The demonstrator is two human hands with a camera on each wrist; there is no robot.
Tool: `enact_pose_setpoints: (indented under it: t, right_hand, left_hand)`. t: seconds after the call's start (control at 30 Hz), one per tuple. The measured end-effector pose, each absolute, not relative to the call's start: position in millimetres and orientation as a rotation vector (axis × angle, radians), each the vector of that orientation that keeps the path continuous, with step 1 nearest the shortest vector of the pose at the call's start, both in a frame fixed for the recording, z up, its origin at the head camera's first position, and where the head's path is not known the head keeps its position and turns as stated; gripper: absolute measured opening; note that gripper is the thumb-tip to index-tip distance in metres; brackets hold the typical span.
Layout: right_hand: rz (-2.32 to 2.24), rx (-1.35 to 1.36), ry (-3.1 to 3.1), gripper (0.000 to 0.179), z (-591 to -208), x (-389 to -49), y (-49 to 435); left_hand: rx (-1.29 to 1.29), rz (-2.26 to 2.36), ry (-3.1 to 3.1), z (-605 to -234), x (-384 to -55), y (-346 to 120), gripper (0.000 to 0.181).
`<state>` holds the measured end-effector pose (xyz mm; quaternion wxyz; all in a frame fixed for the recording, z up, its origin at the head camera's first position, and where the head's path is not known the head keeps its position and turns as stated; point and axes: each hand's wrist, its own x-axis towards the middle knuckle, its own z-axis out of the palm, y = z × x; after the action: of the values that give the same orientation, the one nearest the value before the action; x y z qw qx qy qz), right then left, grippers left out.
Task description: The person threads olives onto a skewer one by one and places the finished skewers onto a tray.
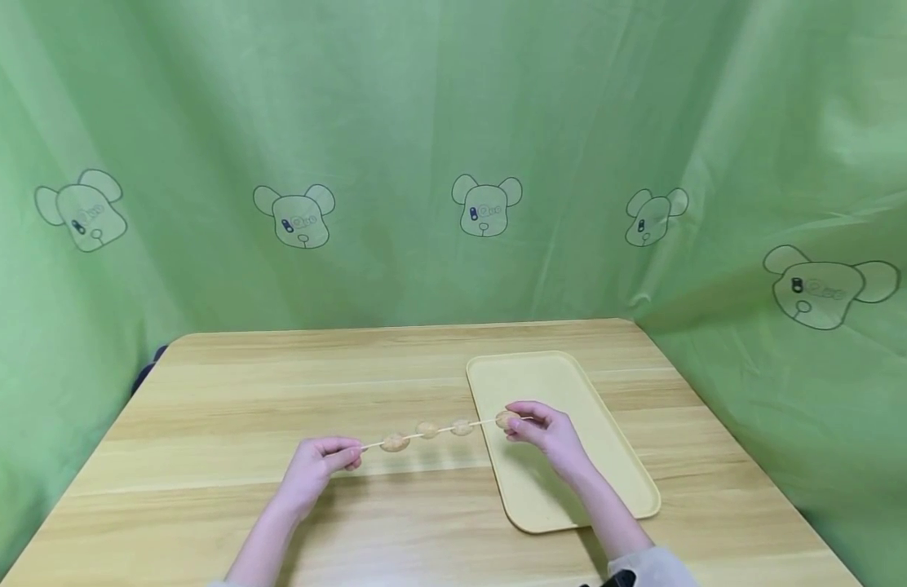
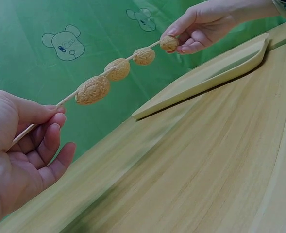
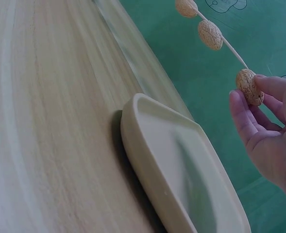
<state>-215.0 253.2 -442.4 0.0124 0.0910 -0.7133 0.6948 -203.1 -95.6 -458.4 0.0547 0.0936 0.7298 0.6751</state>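
Note:
A thin wooden skewer [image 2: 68,98] carries several wrinkled, tan, oval balls [image 2: 93,90], spaced apart along it. It is held nearly level above the table, between my two hands. My left hand [image 1: 316,473] pinches one end of the skewer between thumb and fingers; part of the stick runs back past the palm in the left wrist view. At the other end, my right hand [image 1: 547,436] grips the last ball [image 3: 249,87] with thumb and fingertips, over the tray. The exact skewer tip beside the right fingers is hard to make out.
A pale yellow rectangular tray [image 1: 586,481] lies on the right part of the wooden table [image 1: 277,383], below my right hand. Green curtains [image 1: 395,277] printed with bear heads surround the table at the back and sides.

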Motion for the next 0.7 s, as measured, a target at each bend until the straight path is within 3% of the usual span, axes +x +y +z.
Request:
enact_pose_setpoints:
  t: [0.7]
  right_hand:
    - [2.012,0.188,-2.294,0.035,-441.2,-209.6,251.9]
  left_hand:
    - [0.221,2.07,2.225,-457.8,-201.0,-93.2,0.021]
